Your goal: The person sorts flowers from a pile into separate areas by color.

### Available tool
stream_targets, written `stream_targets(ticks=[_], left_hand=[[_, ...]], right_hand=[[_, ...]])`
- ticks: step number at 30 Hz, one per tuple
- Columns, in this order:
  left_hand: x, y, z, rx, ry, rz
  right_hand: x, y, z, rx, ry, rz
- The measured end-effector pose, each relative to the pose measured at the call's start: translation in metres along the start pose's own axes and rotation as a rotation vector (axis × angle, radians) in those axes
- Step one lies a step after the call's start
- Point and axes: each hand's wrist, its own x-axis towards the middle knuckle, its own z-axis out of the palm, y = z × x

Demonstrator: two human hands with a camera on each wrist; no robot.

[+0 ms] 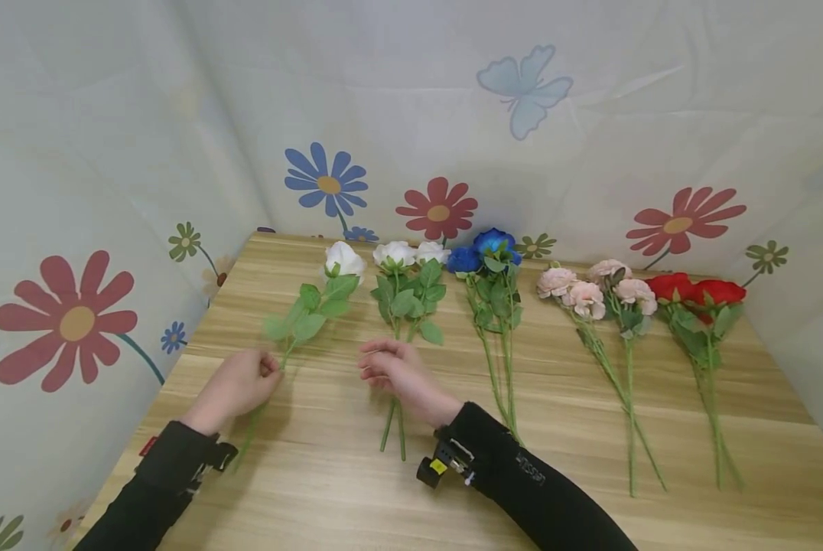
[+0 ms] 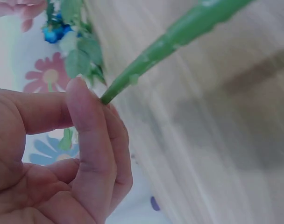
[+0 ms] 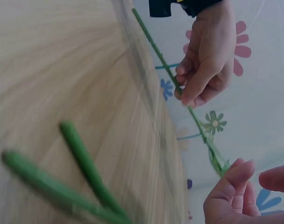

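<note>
My left hand (image 1: 242,385) pinches the green stem of a single white rose (image 1: 345,260) between thumb and fingers. The stem (image 2: 151,60) crosses the left wrist view, and its leaves (image 1: 308,314) spread above the hand. Over the stems of two more white roses (image 1: 394,254) hovers my right hand (image 1: 408,376), its fingers loosely bent. A gap shows between its thumb and fingers (image 3: 233,184) in the right wrist view, with nothing held. Two stem ends (image 3: 86,163) appear below that hand; whether it touches these stems I cannot tell.
To the right on the wooden table (image 1: 301,482) lie blue roses (image 1: 494,243), pale pink flowers (image 1: 587,298) and red roses (image 1: 717,293), their stems toward me. A white curtain (image 1: 398,92) printed with flowers and a butterfly stands behind the table and along its sides.
</note>
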Motion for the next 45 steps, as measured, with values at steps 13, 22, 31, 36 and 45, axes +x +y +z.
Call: stream_targets(ticks=[13, 22, 31, 36, 45], left_hand=[[0.027, 0.061, 0.022, -0.308, -0.103, 0.096], [0.049, 0.092, 0.063, -0.546, -0.152, 0.094], [0.061, 0.109, 0.098, -0.621, -0.12, 0.055], [0.064, 0.108, 0.108, -0.477, -0.081, 0.056], [0.065, 0.113, 0.107, -0.211, -0.045, 0.088]], right_hand=[[-0.021, -0.01, -0.068, -0.056, 0.131, -0.045], [-0.033, -0.009, -0.105, -0.01, 0.179, -0.035], [-0.038, -0.008, -0.115, 0.003, 0.192, -0.014], [-0.04, -0.009, -0.117, 0.016, 0.189, -0.013], [-0.041, -0.01, -0.123, 0.001, 0.174, -0.012]])
